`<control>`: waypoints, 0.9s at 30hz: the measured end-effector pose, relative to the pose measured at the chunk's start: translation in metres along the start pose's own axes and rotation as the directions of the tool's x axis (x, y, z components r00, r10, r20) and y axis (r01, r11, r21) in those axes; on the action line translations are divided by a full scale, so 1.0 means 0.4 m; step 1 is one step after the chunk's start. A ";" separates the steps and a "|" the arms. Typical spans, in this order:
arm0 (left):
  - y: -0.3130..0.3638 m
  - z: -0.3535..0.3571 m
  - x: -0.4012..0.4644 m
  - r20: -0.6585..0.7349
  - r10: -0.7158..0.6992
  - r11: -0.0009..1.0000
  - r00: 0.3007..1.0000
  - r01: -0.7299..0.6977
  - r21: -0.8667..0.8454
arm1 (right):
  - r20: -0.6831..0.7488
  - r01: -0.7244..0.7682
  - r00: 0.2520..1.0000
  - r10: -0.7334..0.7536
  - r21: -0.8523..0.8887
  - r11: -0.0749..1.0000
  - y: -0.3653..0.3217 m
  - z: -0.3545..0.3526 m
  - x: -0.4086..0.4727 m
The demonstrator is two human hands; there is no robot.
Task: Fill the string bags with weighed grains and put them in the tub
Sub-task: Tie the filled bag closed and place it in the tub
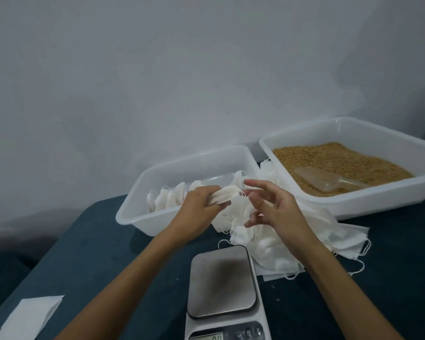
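At frame centre, the left hand (201,201) grips a filled string bag (225,196) above the near rim of the tub (133,218), probably steadying it for closure. The right hand (274,207) is released, fingers spread beside the bag's drawstring (242,192). Grains (341,165) fill the right tray (353,207).

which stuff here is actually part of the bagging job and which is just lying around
In use: string bag gripped by the left hand; right hand; empty bag pile; grain tub; scoop; scale; tub with filled bags.

Lying about: white sheet, near left on the blue cloth.
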State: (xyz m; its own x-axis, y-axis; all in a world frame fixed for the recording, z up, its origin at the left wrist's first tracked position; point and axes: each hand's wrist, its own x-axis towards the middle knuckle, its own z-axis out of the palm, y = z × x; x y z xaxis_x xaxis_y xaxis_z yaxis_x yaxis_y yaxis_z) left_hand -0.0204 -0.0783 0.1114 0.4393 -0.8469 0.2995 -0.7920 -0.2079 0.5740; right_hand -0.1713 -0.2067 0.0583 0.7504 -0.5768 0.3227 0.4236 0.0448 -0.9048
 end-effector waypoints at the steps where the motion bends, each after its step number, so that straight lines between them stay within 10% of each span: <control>1: 0.003 0.003 -0.003 0.022 0.011 1.000 1.000 -0.011 0.001 | 0.023 -0.012 1.000 0.012 -0.003 1.000 0.002 0.005 0.000; 18: -0.059 -0.014 0.094 0.165 0.064 0.915 0.984 -0.124 0.383 | 0.099 -0.053 0.990 0.098 -0.382 0.923 0.074 0.011 0.014; 27: -0.123 -0.046 0.287 -0.130 -0.312 0.921 0.941 0.333 0.203 | 0.084 -0.080 0.990 0.116 -0.353 0.932 0.070 0.020 -0.001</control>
State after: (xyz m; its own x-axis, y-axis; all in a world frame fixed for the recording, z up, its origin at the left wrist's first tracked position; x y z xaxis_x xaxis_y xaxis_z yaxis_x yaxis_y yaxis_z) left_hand 0.0768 -0.1565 0.1316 0.7155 -0.6688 0.2022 -0.6692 -0.5730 0.4731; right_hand -0.1556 -0.1986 0.0353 0.8343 -0.4975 0.2376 0.1563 -0.1998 -0.9673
